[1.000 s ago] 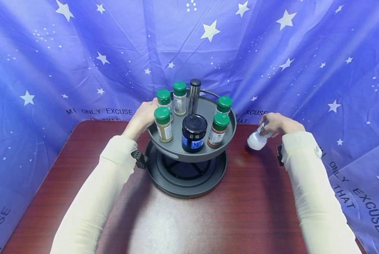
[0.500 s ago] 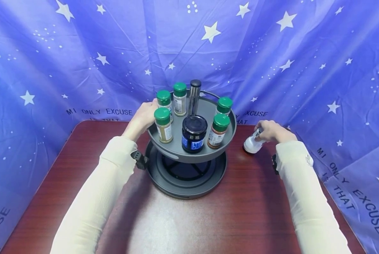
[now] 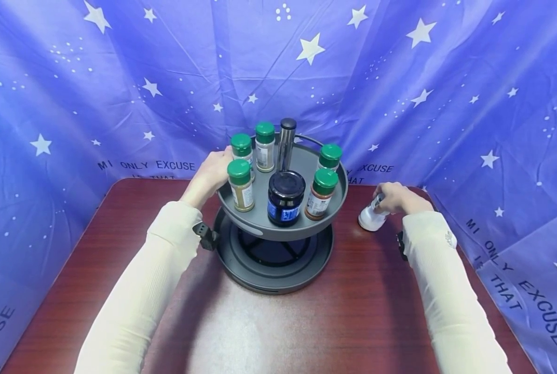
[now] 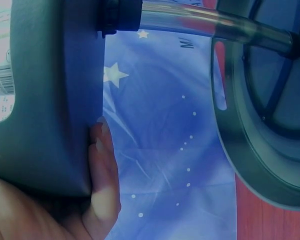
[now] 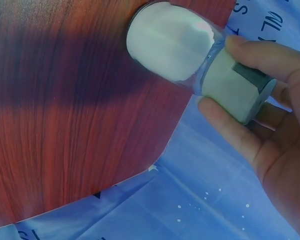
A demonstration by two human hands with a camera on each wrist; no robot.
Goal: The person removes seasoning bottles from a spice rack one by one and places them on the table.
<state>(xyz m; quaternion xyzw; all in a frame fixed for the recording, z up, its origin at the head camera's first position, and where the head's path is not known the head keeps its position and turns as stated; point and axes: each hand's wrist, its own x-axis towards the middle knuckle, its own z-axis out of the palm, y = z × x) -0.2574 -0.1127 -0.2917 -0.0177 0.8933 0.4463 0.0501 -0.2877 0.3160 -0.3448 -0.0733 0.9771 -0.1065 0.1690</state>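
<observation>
My left hand (image 3: pixel 211 175) grips the left rim of the upper tier (image 3: pixel 261 195) of a dark grey two-tier turntable. In the left wrist view its fingers (image 4: pixel 104 187) lie against the tier's underside. Right of the turntable, my right hand (image 3: pixel 396 197) holds a clear shaker of white contents (image 3: pixel 371 219) by its pale cap. Thumb and fingers lie on opposite sides of that cap in the right wrist view, where the white-filled body (image 5: pixel 167 42) points away from the palm. The shaker's base is at the tabletop, tilted slightly in the head view.
Several green-capped spice bottles (image 3: pixel 242 195) and a dark jar with a blue label (image 3: pixel 286 200) stand on the upper tier around a metal post (image 3: pixel 286 145). Below is the lower tier (image 3: pixel 229 270). A starry blue curtain (image 3: pixel 166 78) surrounds the reddish wooden table (image 3: pixel 353 311).
My right hand has moved slightly left and toward me with the shaker, which has come down to the tabletop and tipped more upright. My left hand has stayed on the upper tier.
</observation>
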